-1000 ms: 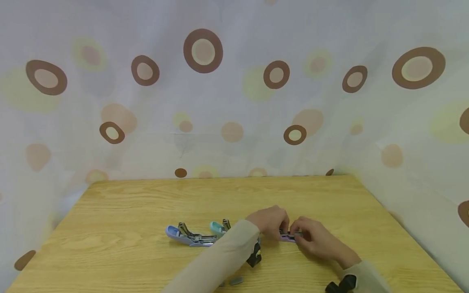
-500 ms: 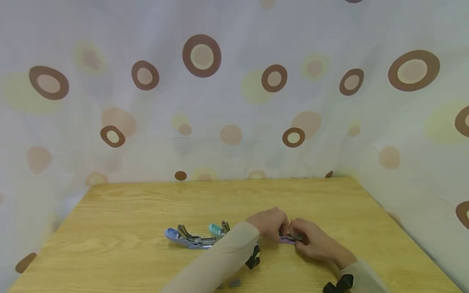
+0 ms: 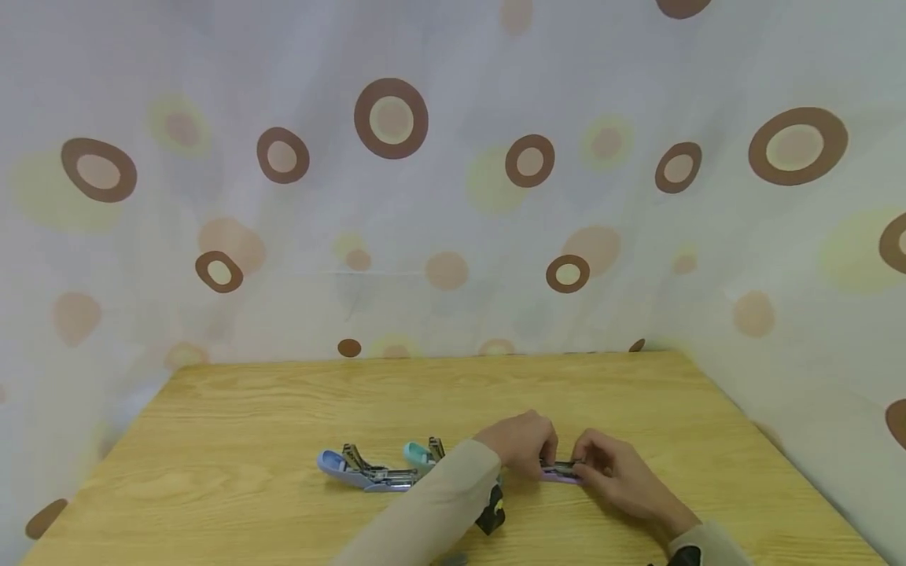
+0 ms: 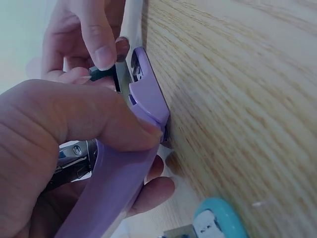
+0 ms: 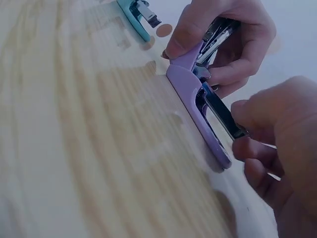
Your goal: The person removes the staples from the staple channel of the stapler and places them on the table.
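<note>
A purple stapler point(image 3: 559, 476) is opened out on the table, its metal magazine point(image 5: 220, 110) exposed. My left hand point(image 3: 522, 444) grips its purple body near the hinge, thumb pressed on the plastic in the left wrist view. At the other end, my right hand point(image 3: 624, 475) pinches the tip of the magazine between thumb and fingers. A small dark piece point(image 4: 101, 73) shows at the right fingertips in the left wrist view; its kind is unclear. The left hand and forearm cover part of the stapler in the head view.
Left of the hands lie an opened blue stapler point(image 3: 378, 478) and an opened teal stapler point(image 3: 419, 453), the latter partly behind the left sleeve point(image 3: 432, 503). A small grey piece point(image 3: 453, 560) is cut off at the bottom edge. Patterned cloth point(image 3: 453, 196) hangs behind the table point(image 3: 283, 409).
My right hand has drawn slightly to the right along the purple stapler, uncovering more of it. The left hand keeps its grip. The head view has tilted up a little.
</note>
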